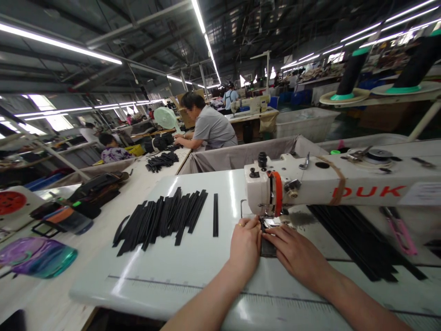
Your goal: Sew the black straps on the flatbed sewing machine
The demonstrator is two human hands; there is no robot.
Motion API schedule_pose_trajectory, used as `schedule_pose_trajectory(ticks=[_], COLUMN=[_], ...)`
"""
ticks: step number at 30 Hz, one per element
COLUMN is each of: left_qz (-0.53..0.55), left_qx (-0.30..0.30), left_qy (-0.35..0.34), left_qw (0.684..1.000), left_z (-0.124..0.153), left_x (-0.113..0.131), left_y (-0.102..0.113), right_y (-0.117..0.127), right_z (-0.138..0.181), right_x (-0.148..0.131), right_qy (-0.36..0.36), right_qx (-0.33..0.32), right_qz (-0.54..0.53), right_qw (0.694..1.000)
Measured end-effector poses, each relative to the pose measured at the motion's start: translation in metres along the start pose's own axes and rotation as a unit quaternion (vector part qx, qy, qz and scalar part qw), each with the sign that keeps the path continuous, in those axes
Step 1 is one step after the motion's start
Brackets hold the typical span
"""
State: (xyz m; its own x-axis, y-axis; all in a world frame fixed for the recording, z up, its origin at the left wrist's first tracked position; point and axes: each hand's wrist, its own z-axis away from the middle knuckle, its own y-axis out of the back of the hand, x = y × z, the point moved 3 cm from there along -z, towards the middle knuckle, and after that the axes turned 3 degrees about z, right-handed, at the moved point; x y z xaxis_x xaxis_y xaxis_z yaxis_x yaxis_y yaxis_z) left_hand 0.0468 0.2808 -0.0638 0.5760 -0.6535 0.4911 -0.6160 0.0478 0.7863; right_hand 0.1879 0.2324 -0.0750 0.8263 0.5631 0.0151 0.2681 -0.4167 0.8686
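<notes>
Both hands meet under the head of a white sewing machine (263, 186), close by the presser foot. My left hand (245, 246) has its fingers drawn together on a black fabric strip (263, 226), mostly hidden by the fingers. From the other side, my right hand (298, 253) pinches the same strip with its fingertips. A pile of short black strips (161, 218) lies to the left on the pale table, and one single black strip (215, 215) rests apart from it. Longer black strips (358, 243) are spread under the machine arm, right of my right hand.
Pink-handled snips (401, 234) lie at the right. A ruler line (165, 282) runs along the table's front. A purple-teal bottle (37, 257) and a clear jug (69, 219) stand left. Ahead, a person (215, 124) works beside a green fan (165, 118). Black thread cones (353, 73) stand upper right.
</notes>
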Motion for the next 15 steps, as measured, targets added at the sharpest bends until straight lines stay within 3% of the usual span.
schedule_pose_trajectory(ticks=[8, 11, 15], left_qz=[-0.031, -0.101, -0.214], left_qx=[-0.027, -0.023, 0.008], left_qy=[0.008, 0.064, 0.226], left_qw=[0.999, 0.993, 0.950], left_z=[0.002, 0.005, 0.010], left_x=[0.002, -0.023, -0.075], left_y=[-0.002, 0.014, 0.048], right_y=[-0.004, -0.006, -0.003], right_z=[0.005, 0.007, 0.006], right_x=[0.004, 0.007, 0.006], right_qy=[-0.004, -0.014, -0.022], right_qx=[0.020, 0.023, 0.021], right_qz=[-0.035, -0.043, -0.047], right_qw=[0.999, 0.999, 0.998])
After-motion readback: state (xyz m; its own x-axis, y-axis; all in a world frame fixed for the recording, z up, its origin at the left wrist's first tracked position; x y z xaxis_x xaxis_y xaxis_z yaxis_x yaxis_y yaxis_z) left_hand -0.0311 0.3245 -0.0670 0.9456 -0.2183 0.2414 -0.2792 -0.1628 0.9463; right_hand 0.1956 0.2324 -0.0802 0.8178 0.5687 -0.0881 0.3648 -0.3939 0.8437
